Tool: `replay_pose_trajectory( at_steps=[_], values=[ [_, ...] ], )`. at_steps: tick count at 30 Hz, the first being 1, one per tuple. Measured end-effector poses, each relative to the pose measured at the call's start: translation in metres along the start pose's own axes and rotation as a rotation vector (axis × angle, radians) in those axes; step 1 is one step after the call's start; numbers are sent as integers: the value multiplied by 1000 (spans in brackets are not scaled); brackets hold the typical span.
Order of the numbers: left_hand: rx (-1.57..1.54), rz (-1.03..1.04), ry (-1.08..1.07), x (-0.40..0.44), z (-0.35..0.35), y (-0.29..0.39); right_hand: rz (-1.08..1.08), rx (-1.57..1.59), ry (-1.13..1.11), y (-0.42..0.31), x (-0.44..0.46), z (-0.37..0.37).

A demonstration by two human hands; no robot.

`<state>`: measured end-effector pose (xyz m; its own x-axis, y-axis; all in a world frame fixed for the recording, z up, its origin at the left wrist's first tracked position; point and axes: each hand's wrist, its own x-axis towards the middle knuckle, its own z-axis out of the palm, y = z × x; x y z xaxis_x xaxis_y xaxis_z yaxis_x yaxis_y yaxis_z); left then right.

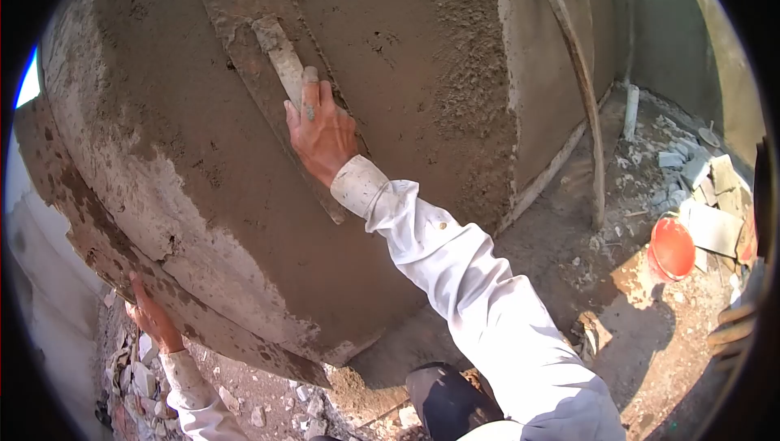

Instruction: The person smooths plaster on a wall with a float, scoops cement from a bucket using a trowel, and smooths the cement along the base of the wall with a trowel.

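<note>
R hand (323,136) was up on the brown, mortar-coated wall (398,116), that grip wrapped round the handle (282,55) of a trowel (268,87); the blade lay against the mortar on a slant, running from far L to near R. L hand (154,319) was well apart, near L, touching the outer edge of a spattered board (219,327) along the wall's L side; couldn't tell how far that grip curled, as some fingers were hidden. Far R, a bent pole (587,91) ran down to the ground, w/ a white pipe (631,113) nr it. Red bucket (673,247) sat on the R, just beside broken slabs (711,225). Rubble (145,380) lay near L.
</note>
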<state>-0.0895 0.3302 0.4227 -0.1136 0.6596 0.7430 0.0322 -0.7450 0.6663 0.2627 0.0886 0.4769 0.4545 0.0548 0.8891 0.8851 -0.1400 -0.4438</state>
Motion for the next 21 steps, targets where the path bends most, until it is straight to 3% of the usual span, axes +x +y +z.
replay_pose_trajectory(
  at_steps=[3, 6, 8, 15, 19, 21],
  values=[
    [12, 133, 23, 10, -5, -30, -180, -102, 132, -15, 99, -5],
    [174, 14, 92, 2, -4, -5, -191, -245, 258, -10, 195, -20],
    [47, -75, 97, -9, 6, 22, -131, -215, 373, 13, 236, -31],
    [35, -199, 99, -12, 4, 29, 383, -4, 386, 153, 176, -100],
    [17, -178, 124, -8, 6, 22, 398, -67, 323, 152, 187, -103],
    [99, -214, 118, -14, 8, 36, 273, -68, 341, 145, 214, -101]
  ],
)
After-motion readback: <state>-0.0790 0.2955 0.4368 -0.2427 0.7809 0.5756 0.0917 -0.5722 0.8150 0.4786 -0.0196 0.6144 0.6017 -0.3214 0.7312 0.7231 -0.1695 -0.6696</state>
